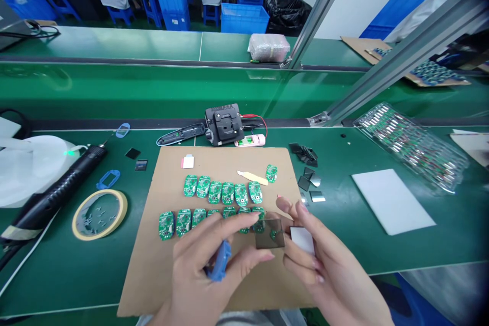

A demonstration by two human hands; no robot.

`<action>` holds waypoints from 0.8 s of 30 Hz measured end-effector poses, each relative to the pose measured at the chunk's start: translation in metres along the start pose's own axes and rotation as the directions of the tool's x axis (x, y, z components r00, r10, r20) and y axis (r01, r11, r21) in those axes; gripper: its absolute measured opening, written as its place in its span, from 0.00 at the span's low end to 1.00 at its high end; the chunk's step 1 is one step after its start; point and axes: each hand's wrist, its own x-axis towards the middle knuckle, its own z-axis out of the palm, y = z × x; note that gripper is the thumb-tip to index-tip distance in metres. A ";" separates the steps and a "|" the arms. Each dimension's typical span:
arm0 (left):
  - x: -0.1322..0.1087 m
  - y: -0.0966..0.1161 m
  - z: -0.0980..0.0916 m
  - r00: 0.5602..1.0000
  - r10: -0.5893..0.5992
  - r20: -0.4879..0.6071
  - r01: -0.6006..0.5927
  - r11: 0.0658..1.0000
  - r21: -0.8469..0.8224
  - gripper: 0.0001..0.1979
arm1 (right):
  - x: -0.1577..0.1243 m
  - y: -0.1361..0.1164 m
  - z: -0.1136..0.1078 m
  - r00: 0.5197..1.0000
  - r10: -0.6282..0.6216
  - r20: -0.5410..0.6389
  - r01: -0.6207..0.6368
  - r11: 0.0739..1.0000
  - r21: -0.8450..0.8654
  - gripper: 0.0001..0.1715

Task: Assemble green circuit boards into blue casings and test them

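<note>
My left hand [210, 265] pinches a dark see-through square panel [269, 240] by its edges, between thumb and forefinger. A blue plastic piece [220, 262] is tucked in the same hand, partly hidden by the fingers. In my right hand [324, 260], a small white square piece [302, 240] rests among the curled fingers, close beside the panel. Both hands are above a brown cardboard sheet [145, 275]. On it lie two rows of small green circuit boards [228, 193], the nearer row partly covered by my hands. One more board [271, 173] sits apart, near a cream-coloured pointed tool [252, 178].
Dark square panels [304, 154] lie right of the cardboard, near a white sheet [392, 201] and a clear tray of parts [412, 145]. A tape roll [121, 214] holding screws and a black electric screwdriver [57, 196] are left. A black device [223, 125] stands behind.
</note>
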 end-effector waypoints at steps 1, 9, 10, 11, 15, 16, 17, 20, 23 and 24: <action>0.000 0.000 0.000 1.000 -0.005 -0.002 0.005 1.000 -0.001 0.13 | 0.000 -0.001 0.000 1.000 -0.007 0.007 0.007 1.000 0.001 0.13; 0.002 0.000 0.000 1.000 0.012 -0.019 -0.011 1.000 0.011 0.11 | -0.001 -0.003 -0.001 0.978 -0.190 -0.081 0.176 0.972 -0.153 0.09; 0.002 0.000 0.000 1.000 0.012 -0.018 -0.012 1.000 0.018 0.11 | -0.001 -0.002 -0.001 0.960 -0.261 -0.105 0.234 0.948 -0.215 0.10; 0.002 0.000 0.000 1.000 0.014 -0.016 -0.014 1.000 0.022 0.11 | -0.002 -0.001 -0.001 0.933 -0.337 -0.124 0.293 0.914 -0.282 0.11; 0.001 0.001 0.001 0.999 0.030 -0.021 -0.029 0.999 0.016 0.11 | -0.007 0.004 0.001 0.787 -0.608 -0.107 0.482 0.714 -0.508 0.09; 0.001 0.001 0.001 0.999 0.030 -0.019 -0.030 0.999 0.016 0.11 | -0.008 0.006 0.003 0.745 -0.661 -0.087 0.520 0.658 -0.545 0.07; 0.001 0.001 0.001 0.999 0.031 -0.015 -0.031 0.999 0.020 0.11 | -0.010 0.007 0.005 0.698 -0.713 -0.067 0.556 0.599 -0.576 0.07; 0.000 0.001 -0.002 0.999 0.045 0.014 -0.046 0.997 0.054 0.12 | -0.013 0.012 0.012 0.519 -0.855 0.013 0.660 0.391 -0.642 0.09; 0.000 0.000 -0.003 0.998 0.043 0.049 -0.048 0.994 0.101 0.13 | -0.016 0.019 0.019 0.380 -0.920 0.098 0.690 0.211 -0.692 0.10; -0.001 0.000 -0.003 0.998 0.040 0.052 -0.045 0.993 0.109 0.13 | -0.017 0.021 0.021 0.357 -0.925 0.127 0.691 0.170 -0.703 0.10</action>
